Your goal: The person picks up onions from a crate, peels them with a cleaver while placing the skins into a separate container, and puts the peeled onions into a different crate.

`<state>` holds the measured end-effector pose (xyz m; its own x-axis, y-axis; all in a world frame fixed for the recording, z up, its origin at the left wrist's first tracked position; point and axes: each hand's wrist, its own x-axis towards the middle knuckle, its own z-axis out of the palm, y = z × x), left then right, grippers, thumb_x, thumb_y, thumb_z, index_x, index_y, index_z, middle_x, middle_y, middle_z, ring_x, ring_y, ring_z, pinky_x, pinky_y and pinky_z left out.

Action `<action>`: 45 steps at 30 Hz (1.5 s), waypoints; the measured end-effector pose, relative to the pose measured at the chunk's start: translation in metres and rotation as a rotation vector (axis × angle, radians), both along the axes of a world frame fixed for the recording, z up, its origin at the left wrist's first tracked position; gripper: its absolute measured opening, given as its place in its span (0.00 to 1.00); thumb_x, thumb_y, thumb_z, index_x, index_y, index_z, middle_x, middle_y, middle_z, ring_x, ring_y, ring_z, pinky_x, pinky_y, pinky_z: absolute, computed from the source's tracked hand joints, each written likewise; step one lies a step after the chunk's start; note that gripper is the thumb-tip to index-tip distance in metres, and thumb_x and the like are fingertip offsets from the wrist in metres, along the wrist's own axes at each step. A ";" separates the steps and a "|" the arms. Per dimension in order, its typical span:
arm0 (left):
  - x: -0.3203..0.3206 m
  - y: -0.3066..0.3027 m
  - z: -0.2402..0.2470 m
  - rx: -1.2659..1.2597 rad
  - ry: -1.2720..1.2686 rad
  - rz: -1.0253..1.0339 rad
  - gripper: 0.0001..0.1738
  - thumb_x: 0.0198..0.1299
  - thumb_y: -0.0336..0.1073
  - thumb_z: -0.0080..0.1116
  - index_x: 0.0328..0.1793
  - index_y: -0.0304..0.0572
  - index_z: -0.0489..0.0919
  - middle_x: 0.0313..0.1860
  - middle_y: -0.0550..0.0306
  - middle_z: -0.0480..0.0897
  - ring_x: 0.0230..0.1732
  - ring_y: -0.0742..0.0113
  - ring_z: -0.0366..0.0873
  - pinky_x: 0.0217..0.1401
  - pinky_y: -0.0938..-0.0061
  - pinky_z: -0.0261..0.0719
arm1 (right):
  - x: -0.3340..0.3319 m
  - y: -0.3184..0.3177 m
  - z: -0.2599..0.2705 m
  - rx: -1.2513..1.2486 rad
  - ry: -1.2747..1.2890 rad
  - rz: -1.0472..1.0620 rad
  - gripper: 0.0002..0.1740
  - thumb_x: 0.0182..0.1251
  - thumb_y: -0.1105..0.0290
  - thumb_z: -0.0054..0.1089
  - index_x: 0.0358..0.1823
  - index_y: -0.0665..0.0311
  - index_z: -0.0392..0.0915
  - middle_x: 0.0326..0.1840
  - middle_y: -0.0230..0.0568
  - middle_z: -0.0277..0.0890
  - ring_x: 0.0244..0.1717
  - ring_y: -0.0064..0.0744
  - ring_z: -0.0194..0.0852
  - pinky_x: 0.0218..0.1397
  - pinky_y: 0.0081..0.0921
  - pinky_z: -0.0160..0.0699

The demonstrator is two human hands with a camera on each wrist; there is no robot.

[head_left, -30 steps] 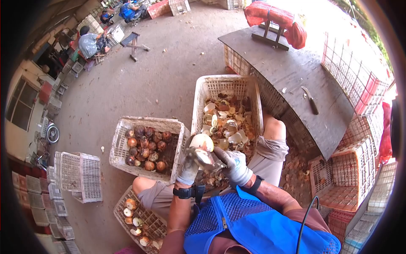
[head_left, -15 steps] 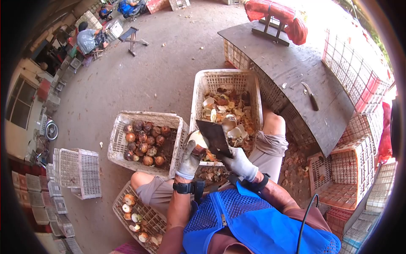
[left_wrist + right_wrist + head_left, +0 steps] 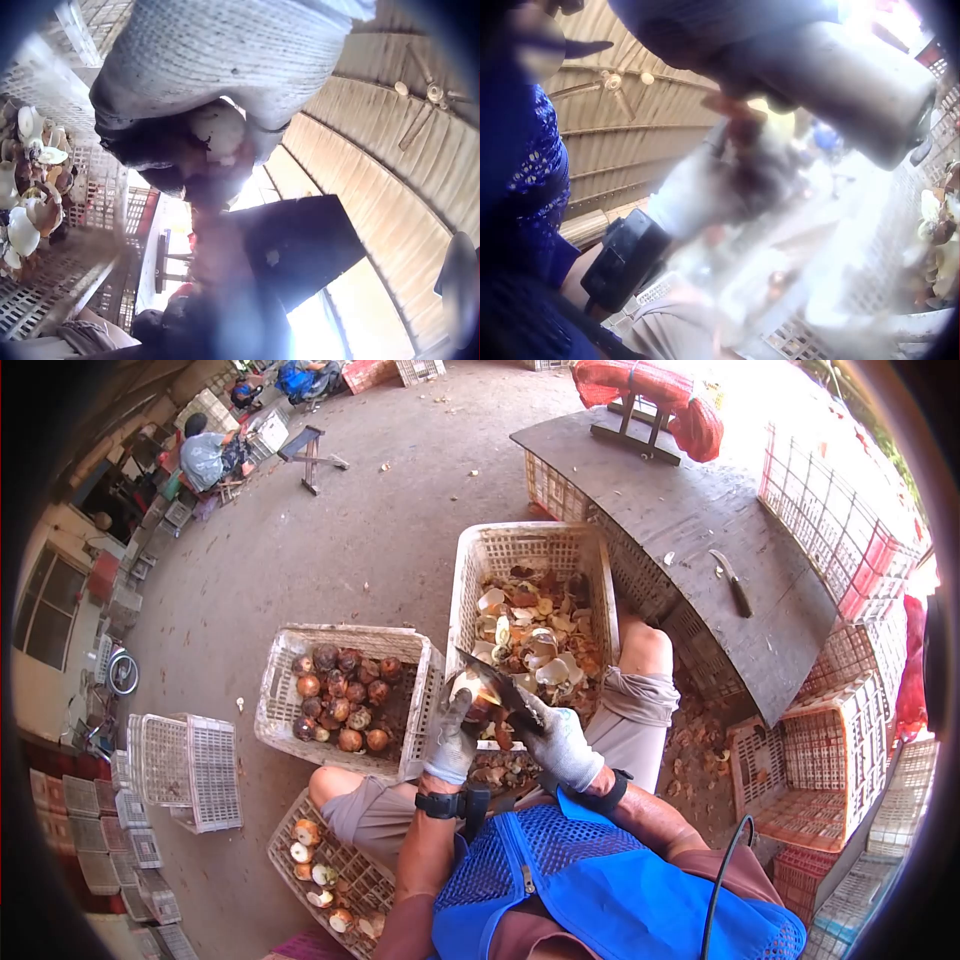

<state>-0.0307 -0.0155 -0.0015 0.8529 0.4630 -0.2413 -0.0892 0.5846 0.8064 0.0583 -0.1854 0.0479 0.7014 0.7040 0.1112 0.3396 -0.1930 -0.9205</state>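
Gloved, my left hand [image 3: 450, 745] grips a round onion-like bulb [image 3: 467, 686], pale at its top and brown lower down. My right hand [image 3: 562, 750], gloved as well, holds a cleaver whose broad dark blade [image 3: 307, 244] lies against the bulb's right side in the head view. Brown skin hangs below the blade there. Just beyond both hands stands a crate [image 3: 459, 595] of pale and brown peelings [image 3: 540, 635]. Left of it, another crate [image 3: 345, 632] holds several brown unpeeled bulbs [image 3: 338, 695]. In the right wrist view the blade is a blurred grey slab.
Partly peeled bulbs [image 3: 301, 852] lie in a low crate by my left leg. On the dark board [image 3: 680, 510] at right rest a curved knife [image 3: 740, 598] and a rolled red mesh sack [image 3: 640, 395]. A stool [image 3: 312, 458] and a seated person [image 3: 205, 458] are farther off.
The cleaver first showed low by the bulb, then was lifted with its broad face visible. Now its blade has turned nearly edge-on against the bulb, still in the left hand.
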 end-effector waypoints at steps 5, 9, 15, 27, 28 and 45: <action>0.002 -0.002 0.013 -0.024 -0.018 0.034 0.27 0.65 0.42 0.60 0.67 0.40 0.70 0.53 0.54 0.79 0.52 0.66 0.80 0.55 0.72 0.81 | 0.009 0.004 -0.013 -0.049 -0.063 -0.048 0.30 0.66 0.71 0.57 0.71 0.52 0.66 0.34 0.59 0.79 0.37 0.57 0.81 0.38 0.43 0.79; -0.003 0.004 0.015 -0.024 0.005 -0.018 0.32 0.61 0.42 0.64 0.68 0.38 0.69 0.55 0.53 0.78 0.54 0.65 0.79 0.55 0.71 0.81 | 0.014 0.003 -0.014 -0.027 -0.026 -0.048 0.30 0.66 0.70 0.57 0.71 0.53 0.66 0.33 0.59 0.80 0.35 0.57 0.82 0.37 0.43 0.80; -0.008 0.004 0.021 0.055 -0.076 -0.250 0.43 0.54 0.39 0.69 0.74 0.38 0.62 0.58 0.52 0.76 0.56 0.58 0.77 0.56 0.64 0.81 | 0.033 0.018 -0.044 -0.074 -0.157 -0.121 0.32 0.64 0.69 0.59 0.71 0.53 0.65 0.34 0.59 0.81 0.36 0.56 0.83 0.39 0.42 0.81; 0.001 0.030 0.035 0.334 0.063 -0.534 0.74 0.35 0.68 0.74 0.83 0.44 0.45 0.81 0.46 0.51 0.81 0.58 0.45 0.80 0.65 0.43 | 0.037 -0.005 -0.014 0.095 -0.125 0.221 0.32 0.58 0.76 0.63 0.67 0.57 0.70 0.39 0.54 0.82 0.39 0.52 0.84 0.41 0.33 0.82; 0.000 0.029 0.040 0.307 0.084 -0.584 0.74 0.34 0.69 0.73 0.83 0.44 0.46 0.82 0.46 0.49 0.82 0.58 0.42 0.80 0.64 0.39 | 0.035 -0.006 -0.014 0.138 -0.095 0.237 0.32 0.57 0.75 0.63 0.66 0.56 0.71 0.37 0.54 0.81 0.37 0.53 0.83 0.40 0.36 0.82; 0.002 0.029 0.041 -0.036 0.034 -0.752 0.70 0.36 0.51 0.80 0.82 0.42 0.47 0.73 0.48 0.65 0.72 0.60 0.62 0.74 0.68 0.56 | 0.026 0.004 -0.040 0.156 0.014 0.421 0.27 0.62 0.76 0.58 0.65 0.58 0.73 0.38 0.48 0.83 0.33 0.40 0.85 0.38 0.30 0.80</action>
<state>-0.0282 0.0132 0.0396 0.9276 -0.2502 -0.2773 0.3694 0.5041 0.7807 0.0848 -0.1813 0.0083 0.3593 0.9040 0.2316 0.3462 0.1013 -0.9327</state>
